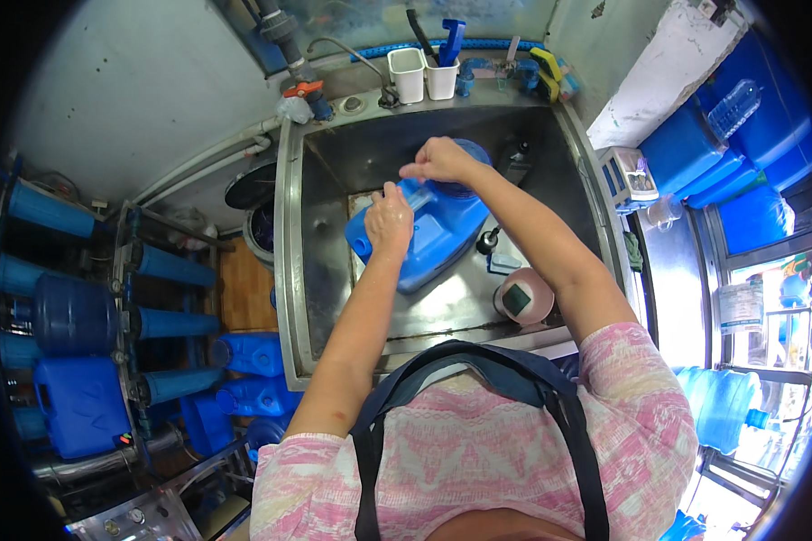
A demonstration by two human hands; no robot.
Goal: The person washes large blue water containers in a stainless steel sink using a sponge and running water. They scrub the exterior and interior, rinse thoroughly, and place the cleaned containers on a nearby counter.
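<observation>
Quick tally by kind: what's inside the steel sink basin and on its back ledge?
Blue jerry can, under both hands: 1
Pink tub: 1
White cups on ledge: 2
Total: 4

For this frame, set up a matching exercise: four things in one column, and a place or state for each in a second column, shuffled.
Things:
1. blue jug
2. white cups
3. pink tub
4. left hand

Places or states:
A. on the sink's back ledge, tools standing in one
B. lying on its side in the steel sink
C. resting on the jug near its handle
D. at the sink's front right, a dark pad in it

Pairs: 1-B, 2-A, 3-D, 4-C
</observation>
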